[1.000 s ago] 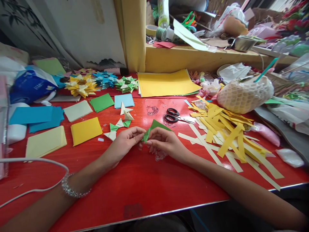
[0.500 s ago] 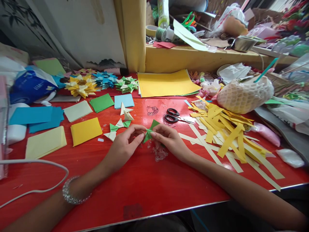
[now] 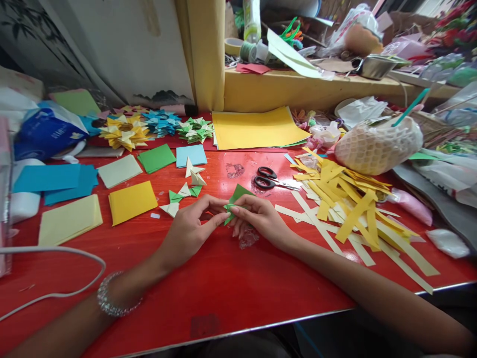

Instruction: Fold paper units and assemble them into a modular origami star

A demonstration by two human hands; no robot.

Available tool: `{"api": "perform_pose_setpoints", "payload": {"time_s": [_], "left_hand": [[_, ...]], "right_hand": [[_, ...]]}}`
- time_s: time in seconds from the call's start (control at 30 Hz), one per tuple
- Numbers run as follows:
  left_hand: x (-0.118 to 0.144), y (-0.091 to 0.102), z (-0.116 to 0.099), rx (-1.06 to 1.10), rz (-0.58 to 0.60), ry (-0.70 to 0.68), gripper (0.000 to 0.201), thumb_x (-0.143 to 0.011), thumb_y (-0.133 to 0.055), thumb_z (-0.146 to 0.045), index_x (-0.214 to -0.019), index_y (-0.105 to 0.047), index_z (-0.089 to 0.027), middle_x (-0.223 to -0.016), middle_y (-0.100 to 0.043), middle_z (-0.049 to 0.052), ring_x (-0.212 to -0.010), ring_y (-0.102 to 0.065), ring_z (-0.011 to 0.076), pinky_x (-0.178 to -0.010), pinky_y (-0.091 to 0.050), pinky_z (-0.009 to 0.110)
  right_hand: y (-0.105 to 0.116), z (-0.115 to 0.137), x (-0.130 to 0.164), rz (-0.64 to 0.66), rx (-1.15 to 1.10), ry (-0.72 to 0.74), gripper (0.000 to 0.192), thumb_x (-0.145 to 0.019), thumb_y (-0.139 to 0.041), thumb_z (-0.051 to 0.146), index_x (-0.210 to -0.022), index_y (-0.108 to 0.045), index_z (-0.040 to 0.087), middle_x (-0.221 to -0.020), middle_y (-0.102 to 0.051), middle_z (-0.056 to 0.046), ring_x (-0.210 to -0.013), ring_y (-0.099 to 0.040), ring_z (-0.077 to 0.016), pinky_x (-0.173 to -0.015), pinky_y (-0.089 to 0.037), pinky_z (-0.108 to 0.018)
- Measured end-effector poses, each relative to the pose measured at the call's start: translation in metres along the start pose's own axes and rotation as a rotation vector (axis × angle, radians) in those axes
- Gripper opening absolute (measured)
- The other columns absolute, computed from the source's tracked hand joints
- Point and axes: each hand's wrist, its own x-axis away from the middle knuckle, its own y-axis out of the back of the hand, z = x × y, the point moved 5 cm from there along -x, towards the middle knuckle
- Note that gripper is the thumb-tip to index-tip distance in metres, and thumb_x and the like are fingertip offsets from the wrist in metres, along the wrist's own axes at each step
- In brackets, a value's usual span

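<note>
My left hand [image 3: 192, 226] and my right hand [image 3: 257, 216] meet over the red table [image 3: 208, 288], both pinching a small folded green paper piece [image 3: 237, 195]. The left fingertips press its left corner; the right fingers cover its lower part. A bracelet [image 3: 112, 298] circles my left wrist. Just left of the hands lie several small folded green and cream triangles [image 3: 182, 194]. Black scissors [image 3: 270, 179] lie a little beyond my right hand.
Stacks of square paper, yellow [image 3: 132, 199], green [image 3: 156, 157] and blue [image 3: 52, 181], lie to the left. Folded paper stars [image 3: 124, 132] sit at the back. Yellow paper strips [image 3: 350, 204] spread at the right, near a net-wrapped object [image 3: 376, 144]. A white cable [image 3: 55, 288] crosses front left.
The green piece has been folded smaller between my fingers, and my hands shifted slightly while staying together on it.
</note>
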Motion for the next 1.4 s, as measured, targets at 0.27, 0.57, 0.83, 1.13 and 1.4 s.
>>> {"api": "perform_pose_setpoints", "payload": {"time_s": [0.27,0.57,0.83,1.13,1.4], "left_hand": [[0.004,-0.001,-0.002,-0.166,-0.021,-0.155,0.013,-0.08,-0.053,-0.031,-0.084,-0.057,-0.019,-0.084,-0.066,0.002,-0.078,-0.062,0.0155,-0.073,-0.048,0.025],[0.002,0.003,-0.006,-0.084,-0.035,-0.046,0.018,-0.082,-0.049,-0.033,-0.082,-0.06,-0.019,-0.075,-0.064,0.0,-0.07,-0.058,0.0137,-0.065,-0.044,0.022],[-0.007,0.004,0.002,0.158,0.062,0.085,0.02,-0.079,-0.053,-0.035,-0.075,-0.06,-0.017,-0.07,-0.059,-0.001,-0.069,-0.053,0.0125,-0.066,-0.042,0.021],[-0.008,0.0,0.005,0.212,0.091,0.083,0.014,-0.079,-0.055,-0.03,-0.074,-0.06,-0.017,-0.069,-0.058,-0.002,-0.068,-0.052,0.0104,-0.065,-0.04,0.019],[-0.006,-0.001,0.005,0.236,0.089,0.104,0.018,-0.082,-0.05,-0.032,-0.074,-0.059,-0.018,-0.07,-0.057,-0.003,-0.07,-0.053,0.0106,-0.067,-0.041,0.02]], "right_hand": [[-0.002,0.0,0.001,0.006,-0.034,-0.005,0.022,-0.081,-0.051,0.037,-0.081,-0.051,0.015,-0.061,-0.06,0.001,-0.049,-0.06,-0.0095,-0.045,-0.049,-0.02],[-0.002,0.005,0.006,-0.059,0.194,0.082,0.02,-0.084,-0.046,0.036,-0.083,-0.051,0.016,-0.063,-0.06,0.0,-0.05,-0.06,-0.0104,-0.046,-0.049,-0.02],[-0.003,0.009,0.009,-0.071,0.371,0.084,0.02,-0.085,-0.044,0.035,-0.081,-0.052,0.017,-0.057,-0.059,0.001,-0.045,-0.057,-0.0086,-0.041,-0.046,-0.017],[-0.005,0.006,0.011,-0.05,0.339,0.062,0.023,-0.085,-0.043,0.038,-0.082,-0.051,0.017,-0.056,-0.058,0.002,-0.04,-0.055,-0.0084,-0.038,-0.045,-0.018],[-0.004,0.008,0.01,-0.054,0.357,0.069,0.021,-0.085,-0.043,0.036,-0.082,-0.051,0.017,-0.057,-0.059,0.001,-0.043,-0.056,-0.008,-0.042,-0.046,-0.017]]}}
